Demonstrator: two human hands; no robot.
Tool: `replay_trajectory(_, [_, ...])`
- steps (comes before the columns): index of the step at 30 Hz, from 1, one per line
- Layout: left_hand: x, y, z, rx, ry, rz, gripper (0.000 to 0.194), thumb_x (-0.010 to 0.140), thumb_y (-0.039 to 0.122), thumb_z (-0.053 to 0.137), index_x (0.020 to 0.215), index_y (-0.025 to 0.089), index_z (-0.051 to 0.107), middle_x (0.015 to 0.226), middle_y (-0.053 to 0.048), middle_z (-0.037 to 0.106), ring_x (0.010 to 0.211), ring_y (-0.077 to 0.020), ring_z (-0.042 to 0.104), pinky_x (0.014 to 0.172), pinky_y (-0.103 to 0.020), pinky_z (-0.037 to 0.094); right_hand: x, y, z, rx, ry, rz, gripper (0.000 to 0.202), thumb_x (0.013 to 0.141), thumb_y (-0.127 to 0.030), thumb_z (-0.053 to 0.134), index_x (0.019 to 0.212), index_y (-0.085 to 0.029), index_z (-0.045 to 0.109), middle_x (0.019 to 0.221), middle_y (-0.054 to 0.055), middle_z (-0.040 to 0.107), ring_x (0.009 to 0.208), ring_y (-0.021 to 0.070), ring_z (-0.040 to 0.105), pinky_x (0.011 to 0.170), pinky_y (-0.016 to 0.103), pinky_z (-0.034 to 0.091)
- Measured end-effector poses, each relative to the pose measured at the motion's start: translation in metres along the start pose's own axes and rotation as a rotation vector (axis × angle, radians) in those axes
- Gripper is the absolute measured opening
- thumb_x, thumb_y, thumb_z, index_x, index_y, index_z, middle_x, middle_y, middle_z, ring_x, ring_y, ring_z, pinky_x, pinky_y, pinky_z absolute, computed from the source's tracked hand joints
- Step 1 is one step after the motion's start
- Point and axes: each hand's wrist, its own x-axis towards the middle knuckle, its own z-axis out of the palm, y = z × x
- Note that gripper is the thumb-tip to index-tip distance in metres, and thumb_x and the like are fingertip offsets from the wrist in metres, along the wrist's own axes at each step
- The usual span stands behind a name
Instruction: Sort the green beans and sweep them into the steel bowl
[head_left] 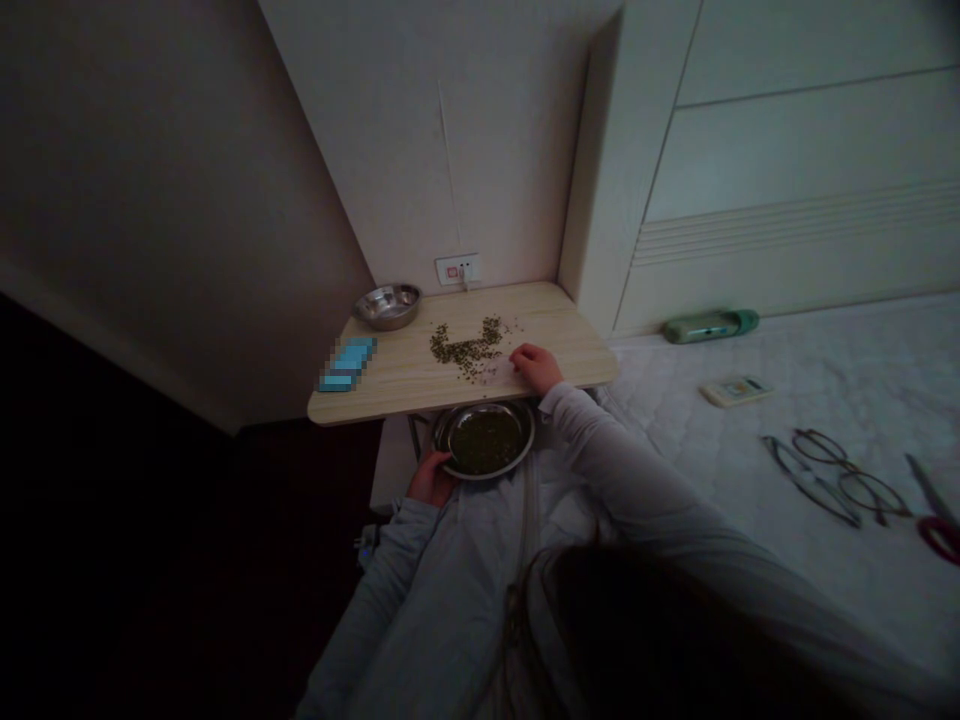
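Green seeds (pixel 454 352) on table (pixel 397 385) | left hand (pixel 433 478) clamped on near steel bowl (pixel 491 476) | right hand (pixel 537 368) right of seeds, fingertips bunched, grasp unclear | I'd keep touch light, bowl level

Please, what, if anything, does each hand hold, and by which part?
The left hand holds the metal bowl by its left rim; for the right hand, I cannot tell.

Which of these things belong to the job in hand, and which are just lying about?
Job: green grains, table, filled bowl in left hand, probably the other bowl.
Lying about: green bottle, white device, eyeglasses, scissors, blurred blue item.
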Motion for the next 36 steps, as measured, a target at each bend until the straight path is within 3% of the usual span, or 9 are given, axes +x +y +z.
replay_trajectory(36, [-0.0010, 0.0004, 0.0028, 0.005, 0.026, 0.002, 0.040, 0.060, 0.008, 0.044, 0.098, 0.021, 0.049, 0.078, -0.002, 0.063, 0.088, -0.0200, 0.052, 0.070, -0.032, 0.044, 0.0025, 0.0050, 0.0015, -0.048, -0.013, -0.027, 0.018, 0.059, -0.030, 0.041, 0.061, -0.016, 0.053, 0.050, -0.004, 0.050, 0.052, 0.0074, 0.043, 0.054, 0.021, 0.033])
